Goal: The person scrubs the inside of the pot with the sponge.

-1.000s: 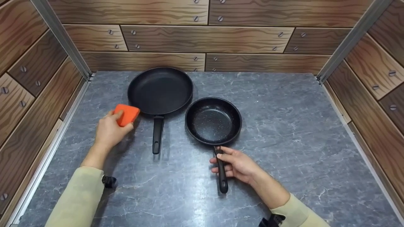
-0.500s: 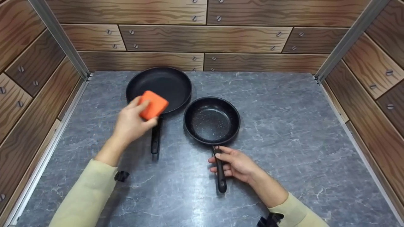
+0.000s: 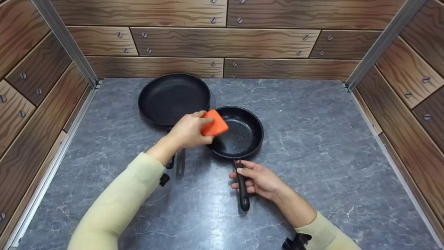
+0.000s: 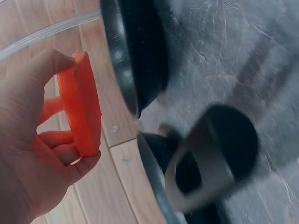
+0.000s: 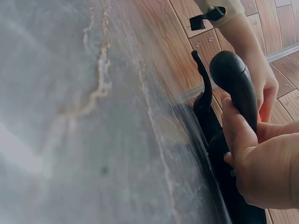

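Note:
My left hand [image 3: 190, 130] pinches an orange sponge [image 3: 215, 124] between thumb and fingers. In the head view the sponge overlaps the left side of a small speckled black frying pan [image 3: 242, 135]; the left wrist view shows the sponge [image 4: 83, 105] apart from the pan's rim, held above it. My right hand [image 3: 260, 180] grips the small pan's black handle [image 3: 242, 191] near the pan end, thumb on top. Behind and to the left lies a larger black frying pan [image 3: 173, 97], its handle mostly hidden behind my left hand and wrist.
Both pans are on a grey marble-patterned tabletop [image 3: 312, 139]. Wood-print panels [image 3: 225, 43] wall the back and both sides, with metal posts [image 3: 385, 45] at the rear corners. Dark wrist-worn devices [image 3: 297, 241] sit at both sleeves.
My left hand has carried the sponge rightward, from beside the large pan, across its front edge, to over the small pan. My right hand stays on the small pan's handle.

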Demonstrator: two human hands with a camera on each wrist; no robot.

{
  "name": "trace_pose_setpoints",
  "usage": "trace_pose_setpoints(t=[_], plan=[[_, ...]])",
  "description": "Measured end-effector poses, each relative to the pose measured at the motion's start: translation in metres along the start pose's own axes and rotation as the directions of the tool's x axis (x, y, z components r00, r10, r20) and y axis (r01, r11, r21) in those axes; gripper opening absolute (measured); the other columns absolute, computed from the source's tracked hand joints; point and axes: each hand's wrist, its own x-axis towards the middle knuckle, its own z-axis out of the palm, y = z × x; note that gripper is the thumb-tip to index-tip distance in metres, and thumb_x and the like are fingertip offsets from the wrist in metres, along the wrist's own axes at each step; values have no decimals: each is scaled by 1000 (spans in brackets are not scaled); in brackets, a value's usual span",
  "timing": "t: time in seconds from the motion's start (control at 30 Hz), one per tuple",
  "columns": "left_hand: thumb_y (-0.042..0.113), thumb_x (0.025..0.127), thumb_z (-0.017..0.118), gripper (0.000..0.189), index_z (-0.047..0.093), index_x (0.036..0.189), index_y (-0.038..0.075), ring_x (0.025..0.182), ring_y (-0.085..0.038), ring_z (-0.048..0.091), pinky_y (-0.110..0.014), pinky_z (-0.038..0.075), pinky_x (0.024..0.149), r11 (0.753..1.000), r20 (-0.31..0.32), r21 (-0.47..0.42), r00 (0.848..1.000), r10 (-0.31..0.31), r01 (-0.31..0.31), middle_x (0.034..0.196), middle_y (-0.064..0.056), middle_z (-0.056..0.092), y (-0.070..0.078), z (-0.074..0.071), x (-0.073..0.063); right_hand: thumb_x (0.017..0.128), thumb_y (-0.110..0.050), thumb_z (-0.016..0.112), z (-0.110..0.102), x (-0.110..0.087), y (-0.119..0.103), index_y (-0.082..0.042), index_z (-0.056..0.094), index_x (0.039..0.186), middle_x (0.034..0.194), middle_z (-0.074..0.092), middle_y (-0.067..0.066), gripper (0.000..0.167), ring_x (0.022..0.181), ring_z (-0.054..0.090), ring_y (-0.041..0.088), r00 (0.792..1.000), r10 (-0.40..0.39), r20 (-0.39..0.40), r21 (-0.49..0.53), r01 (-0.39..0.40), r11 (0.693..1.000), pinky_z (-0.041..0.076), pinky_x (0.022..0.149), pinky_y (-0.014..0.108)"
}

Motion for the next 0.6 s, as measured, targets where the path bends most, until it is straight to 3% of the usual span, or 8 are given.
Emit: trace_pose_setpoints(t=[0.07,0.27,0.43,0.6], plan=[[33,85,76,64,68,145,12,133,-43,59,-48,48,109,1000,43,22,999,18,-19,153,-28,53,1,5,7,110,-12,55,0,0,1,0,27,164,119,75,14,63,93,79,27,1000,5,-3,2,-5,1000,63,81,40],[33,85,77,51,76,131,12,110,-36,68,-47,53,94,992,121,83,989,87,-97,141,-24,63,5,17,24,110,-12,55,0,1,2,0,26,164,119,74,14,63,94,79,28,1000,11,-3,5,-11,1000,63,81,41],[35,83,78,39,79,114,13,87,-28,61,-44,50,82,985,211,114,972,105,-131,111,-11,71,6,26,31,110,-12,54,0,1,1,-1,26,165,119,74,14,62,94,79,27,1000,13,-3,5,-13,1000,63,82,40],[37,82,79,30,75,99,12,75,-22,45,-39,41,73,984,283,108,953,109,-145,83,-2,54,9,32,33,110,-12,54,0,0,0,-1,26,165,119,75,14,62,94,79,27,1000,13,-3,15,-13,1000,63,83,41]])
